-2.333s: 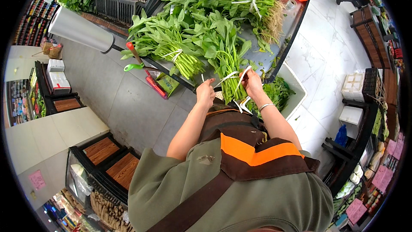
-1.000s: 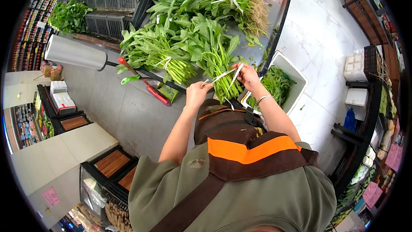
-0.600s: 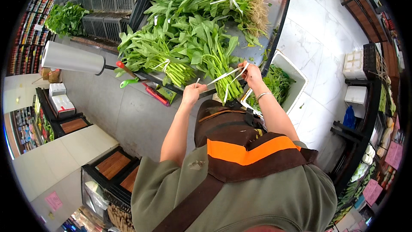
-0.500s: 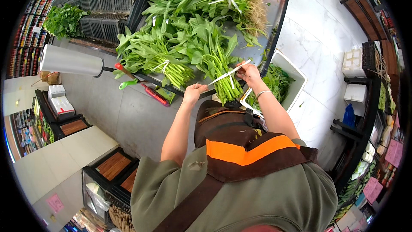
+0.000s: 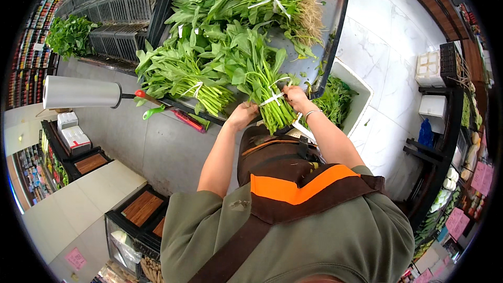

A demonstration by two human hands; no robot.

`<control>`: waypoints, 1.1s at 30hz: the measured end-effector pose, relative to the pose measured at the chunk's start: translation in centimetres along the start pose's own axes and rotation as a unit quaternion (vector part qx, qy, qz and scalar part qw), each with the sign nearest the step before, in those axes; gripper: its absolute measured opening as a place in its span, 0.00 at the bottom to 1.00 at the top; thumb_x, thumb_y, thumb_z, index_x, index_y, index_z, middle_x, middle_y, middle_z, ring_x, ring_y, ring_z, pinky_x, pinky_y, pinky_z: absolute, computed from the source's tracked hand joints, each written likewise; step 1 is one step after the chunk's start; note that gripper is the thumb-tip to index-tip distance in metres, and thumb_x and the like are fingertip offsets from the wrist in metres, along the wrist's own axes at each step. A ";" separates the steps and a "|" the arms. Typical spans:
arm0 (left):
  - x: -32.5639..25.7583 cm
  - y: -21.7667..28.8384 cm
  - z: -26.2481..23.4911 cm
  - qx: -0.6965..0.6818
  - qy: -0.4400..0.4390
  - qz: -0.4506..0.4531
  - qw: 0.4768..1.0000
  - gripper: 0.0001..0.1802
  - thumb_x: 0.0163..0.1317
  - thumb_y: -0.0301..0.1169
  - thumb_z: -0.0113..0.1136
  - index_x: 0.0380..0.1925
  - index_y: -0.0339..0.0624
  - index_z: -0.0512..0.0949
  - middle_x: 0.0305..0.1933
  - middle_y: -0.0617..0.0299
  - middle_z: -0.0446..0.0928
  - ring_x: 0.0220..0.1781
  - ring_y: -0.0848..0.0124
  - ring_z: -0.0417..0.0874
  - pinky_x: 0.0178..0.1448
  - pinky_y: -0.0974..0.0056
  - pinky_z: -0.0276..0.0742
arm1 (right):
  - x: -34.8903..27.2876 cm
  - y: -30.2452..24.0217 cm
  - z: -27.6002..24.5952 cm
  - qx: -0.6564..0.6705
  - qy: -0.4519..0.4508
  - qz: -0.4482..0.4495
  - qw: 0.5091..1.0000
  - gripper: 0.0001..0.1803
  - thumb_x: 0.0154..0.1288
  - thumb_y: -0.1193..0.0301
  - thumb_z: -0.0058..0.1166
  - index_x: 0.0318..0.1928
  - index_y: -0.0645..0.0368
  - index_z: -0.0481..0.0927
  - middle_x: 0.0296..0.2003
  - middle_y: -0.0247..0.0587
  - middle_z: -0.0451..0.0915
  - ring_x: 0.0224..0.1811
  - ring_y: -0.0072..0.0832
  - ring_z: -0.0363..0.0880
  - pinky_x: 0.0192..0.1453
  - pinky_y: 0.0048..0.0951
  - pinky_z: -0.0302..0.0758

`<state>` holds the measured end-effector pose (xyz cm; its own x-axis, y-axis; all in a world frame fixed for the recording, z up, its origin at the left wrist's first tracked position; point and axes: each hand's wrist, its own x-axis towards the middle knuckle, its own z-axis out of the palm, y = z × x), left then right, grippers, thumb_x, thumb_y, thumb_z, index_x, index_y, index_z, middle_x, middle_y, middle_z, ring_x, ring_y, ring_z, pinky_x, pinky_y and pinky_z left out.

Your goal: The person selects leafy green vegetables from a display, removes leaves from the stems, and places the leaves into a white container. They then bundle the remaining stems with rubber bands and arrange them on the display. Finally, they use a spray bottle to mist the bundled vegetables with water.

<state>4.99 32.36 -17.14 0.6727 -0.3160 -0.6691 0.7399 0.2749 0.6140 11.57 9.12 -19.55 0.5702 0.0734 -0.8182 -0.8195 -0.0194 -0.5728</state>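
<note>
A bunch of leafy greens [image 5: 257, 76] with thick stems lies at the near edge of the tray, its cut ends toward me. Around its stems runs a white tie [image 5: 272, 99], with a loose end curving up. My left hand [image 5: 244, 115] is closed at the tie's left end, against the stems. At the right end my right hand [image 5: 296, 98] pinches the tie; its fingertips are partly hidden. Another tied bunch of greens [image 5: 204, 91] lies to the left. Farther back, a bunch with pale roots [image 5: 306, 15] is tied with white too.
The dark-rimmed metal tray [image 5: 301, 65] bears the greens. A white foam box [image 5: 361, 91] of loose greens stands below on the right. A roll of plastic film [image 5: 81, 93] juts out at left, near red- and green-handled tools [image 5: 153, 111]. Black crates [image 5: 118, 36] stand beyond.
My hands have come closer together at the bunch. The white tie, stretched between them before above the stems, now lies drawn across and around the stems.
</note>
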 end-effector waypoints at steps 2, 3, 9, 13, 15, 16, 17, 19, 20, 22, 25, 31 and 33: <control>-0.6 0.4 0.7 -0.065 -0.029 0.006 0.997 0.07 0.69 0.28 0.50 0.36 0.34 0.73 0.42 0.58 0.76 0.47 0.66 0.77 0.57 0.61 0.73 | -0.4 -0.3 -0.1 0.002 -0.001 0.014 1.000 0.13 0.71 0.65 0.49 0.35 0.64 0.76 0.25 0.39 0.76 0.24 0.29 0.73 0.27 0.33 0.70; -0.6 0.3 0.5 -0.078 -0.045 0.015 0.996 0.07 0.69 0.28 0.51 0.34 0.35 0.73 0.41 0.60 0.76 0.45 0.67 0.77 0.56 0.61 0.74 | -0.8 -0.3 0.0 0.027 0.003 0.016 0.999 0.13 0.71 0.65 0.49 0.36 0.65 0.76 0.26 0.40 0.77 0.24 0.29 0.74 0.28 0.32 0.71; -2.0 3.0 1.3 -0.127 -0.058 0.049 0.989 0.08 0.67 0.28 0.54 0.27 0.42 0.73 0.33 0.65 0.77 0.38 0.71 0.78 0.52 0.64 0.78 | -8.0 -4.9 0.2 0.193 -0.051 0.066 0.978 0.15 0.71 0.66 0.48 0.45 0.68 0.76 0.39 0.45 0.81 0.35 0.32 0.80 0.39 0.34 0.78; -3.1 7.7 5.2 -0.110 -0.039 0.055 0.992 0.08 0.68 0.27 0.52 0.27 0.41 0.71 0.32 0.65 0.76 0.37 0.73 0.78 0.52 0.66 0.79 | -6.3 -0.6 -1.6 0.407 -0.028 -0.013 0.913 0.14 0.73 0.67 0.44 0.49 0.66 0.73 0.46 0.43 0.78 0.37 0.32 0.80 0.42 0.31 0.81; -2.6 9.2 6.0 -0.102 -0.041 0.072 0.991 0.08 0.68 0.27 0.52 0.28 0.41 0.71 0.32 0.65 0.75 0.37 0.72 0.79 0.52 0.66 0.79 | -7.9 -0.2 -0.9 0.350 0.006 0.015 0.937 0.13 0.74 0.66 0.41 0.46 0.62 0.74 0.36 0.37 0.79 0.33 0.22 0.78 0.30 0.17 0.80; -2.2 9.7 6.7 -0.101 -0.028 0.073 0.992 0.08 0.68 0.28 0.52 0.28 0.41 0.71 0.32 0.65 0.75 0.38 0.71 0.79 0.51 0.66 0.80 | -8.5 0.5 -0.7 0.341 -0.034 0.014 0.939 0.13 0.73 0.65 0.42 0.45 0.62 0.75 0.34 0.35 0.78 0.32 0.21 0.77 0.30 0.18 0.79; -1.8 10.1 7.5 -0.103 -0.033 0.073 0.991 0.08 0.68 0.28 0.52 0.28 0.41 0.71 0.33 0.65 0.75 0.38 0.71 0.79 0.51 0.66 0.80 | -9.1 1.2 -0.7 0.331 -0.073 0.012 0.941 0.14 0.73 0.64 0.43 0.44 0.62 0.75 0.33 0.34 0.78 0.30 0.20 0.76 0.30 0.19 0.79; -1.0 10.3 9.0 -0.108 -0.039 0.069 0.991 0.08 0.68 0.28 0.52 0.29 0.41 0.72 0.33 0.64 0.76 0.38 0.71 0.80 0.51 0.65 0.80 | -11.4 1.2 0.8 0.251 -0.066 -0.004 0.966 0.13 0.72 0.62 0.46 0.42 0.60 0.76 0.31 0.32 0.77 0.27 0.20 0.75 0.27 0.21 0.76; -0.6 10.1 9.8 -0.091 -0.037 0.074 0.992 0.07 0.68 0.31 0.53 0.30 0.42 0.74 0.35 0.65 0.77 0.39 0.72 0.79 0.50 0.64 0.78 | -12.0 1.0 1.3 0.215 -0.040 -0.033 0.975 0.14 0.72 0.61 0.47 0.39 0.59 0.78 0.29 0.31 0.77 0.25 0.20 0.74 0.26 0.23 0.74; 0.5 9.6 11.1 -0.046 -0.012 0.067 0.997 0.06 0.67 0.32 0.54 0.31 0.44 0.75 0.35 0.65 0.78 0.41 0.73 0.79 0.49 0.64 0.75 | -13.0 0.2 1.7 -0.116 0.087 -0.262 0.954 0.13 0.67 0.63 0.52 0.32 0.59 0.78 0.31 0.38 0.81 0.23 0.32 0.78 0.27 0.31 0.75; 2.1 7.7 11.6 0.018 0.019 0.055 0.998 0.08 0.65 0.36 0.58 0.31 0.46 0.78 0.34 0.67 0.79 0.42 0.74 0.77 0.46 0.66 0.69 | -15.0 -0.8 2.4 -0.386 0.199 -0.463 0.773 0.10 0.58 0.67 0.53 0.25 0.60 0.77 0.27 0.45 0.80 0.25 0.45 0.80 0.30 0.44 0.76; 3.3 4.6 10.4 0.137 0.004 0.032 0.990 0.10 0.64 0.36 0.59 0.32 0.40 0.78 0.30 0.64 0.80 0.33 0.74 0.79 0.40 0.66 0.74 | -16.8 -2.2 2.8 -0.503 0.212 -0.449 0.707 0.08 0.55 0.70 0.52 0.25 0.61 0.78 0.21 0.48 0.78 0.22 0.45 0.80 0.27 0.42 0.77; 2.8 4.4 10.0 0.182 0.003 0.017 0.983 0.12 0.65 0.37 0.59 0.32 0.38 0.79 0.30 0.63 0.81 0.29 0.75 0.79 0.36 0.68 0.75 | -17.0 -3.7 2.2 -0.483 0.222 -0.450 0.717 0.10 0.58 0.69 0.50 0.23 0.61 0.78 0.23 0.50 0.79 0.23 0.46 0.80 0.27 0.43 0.77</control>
<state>10.03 23.58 -12.10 0.6985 -0.3060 -0.6469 0.6648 -0.0571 0.7449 4.77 10.13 -3.44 0.9813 0.1687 0.0931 0.1927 -0.8616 -0.4696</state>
